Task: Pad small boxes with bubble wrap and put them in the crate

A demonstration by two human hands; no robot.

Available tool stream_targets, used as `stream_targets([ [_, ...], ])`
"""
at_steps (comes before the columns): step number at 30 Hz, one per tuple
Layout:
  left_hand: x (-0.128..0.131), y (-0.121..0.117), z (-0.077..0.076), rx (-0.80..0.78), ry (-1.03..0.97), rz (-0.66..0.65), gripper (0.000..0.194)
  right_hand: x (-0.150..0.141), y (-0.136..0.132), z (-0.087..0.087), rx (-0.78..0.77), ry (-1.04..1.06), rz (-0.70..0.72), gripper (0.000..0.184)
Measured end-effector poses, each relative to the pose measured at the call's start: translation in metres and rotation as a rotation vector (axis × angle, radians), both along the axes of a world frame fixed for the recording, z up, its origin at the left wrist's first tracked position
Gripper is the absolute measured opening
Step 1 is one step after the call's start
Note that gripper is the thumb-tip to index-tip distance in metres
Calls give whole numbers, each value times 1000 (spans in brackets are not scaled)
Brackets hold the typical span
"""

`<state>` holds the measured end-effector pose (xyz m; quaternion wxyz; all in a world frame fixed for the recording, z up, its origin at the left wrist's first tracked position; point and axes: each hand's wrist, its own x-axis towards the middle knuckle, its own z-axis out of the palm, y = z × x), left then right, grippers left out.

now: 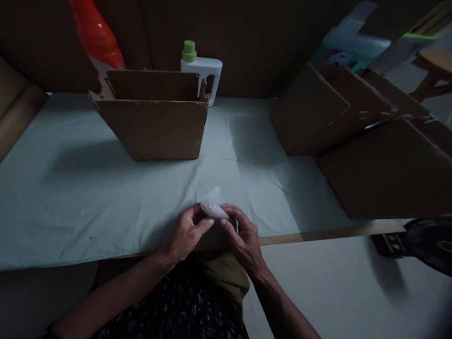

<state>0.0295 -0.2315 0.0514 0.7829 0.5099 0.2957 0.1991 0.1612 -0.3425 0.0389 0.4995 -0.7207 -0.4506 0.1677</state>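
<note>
Between my two hands is a small crumpled bundle of clear plastic [212, 204], held just above the table's front edge. My left hand [188, 233] pinches its left side between thumb and fingers. On the other side, my right hand [244, 236] grips the lower right end with thumb and forefinger. What the plastic wraps, if anything, cannot be made out. Beyond the hands, an open cardboard box [164, 129] stands on the pale green cloth [234, 160] that covers the table.
Behind the box stand an orange-red bottle [95, 31] and a white jug with a green cap [204, 67]. More open cardboard boxes [391, 166] fill the right side, with a teal container [347, 45] behind them. A black fan-like object [438, 246] is at the lower right.
</note>
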Motion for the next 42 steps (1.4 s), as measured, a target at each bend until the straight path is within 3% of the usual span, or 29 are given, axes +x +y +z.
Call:
stream_targets([
  [3,0,5,8,222,98,30,25,7,-2,9,-10,-77,46,33],
  [6,-4,7,13,580,132,-8,11,20,-3,27,-61,-83,236,72],
  [7,-5,7,13,668,113,-18,10,23,-1,33,-71,-89,307,75],
  [8,-7,7,13,736,86,-20,12,25,1,39,-80,-109,355,69],
  [12,-16,20,13,928,41,-57,18,22,21,55,-137,-280,380,9],
  [14,-24,42,21,1099,43,-6,23,23,31,60,-159,-356,377,10],
  [17,-38,101,46,1454,127,285,42,32,44,73,-176,-396,369,9],
  [19,-47,148,65,1602,241,514,49,43,52,89,-135,-432,313,9],
  [20,-50,170,73,1633,289,604,52,49,56,100,-92,-471,266,13],
  [22,-55,203,81,1637,353,664,47,61,65,124,-5,-581,130,21],
  [24,-59,218,80,1598,361,634,28,69,80,150,51,-687,-38,27],
  [26,-62,218,73,1544,325,589,16,72,106,174,89,-765,-175,28],
  [28,-65,210,65,1494,275,555,17,68,143,192,130,-801,-157,25],
  [30,-67,204,59,1456,235,521,22,60,191,201,160,-790,10,20],
  [33,-67,203,55,1426,221,514,27,42,270,196,71,-806,290,15],
  [36,-66,206,54,1415,215,513,25,25,331,177,-221,-926,508,17],
  [39,-66,208,55,1414,188,505,24,15,363,156,-436,-935,695,21],
  [42,-66,210,57,1402,169,501,23,13,371,140,-521,-867,821,18],
])
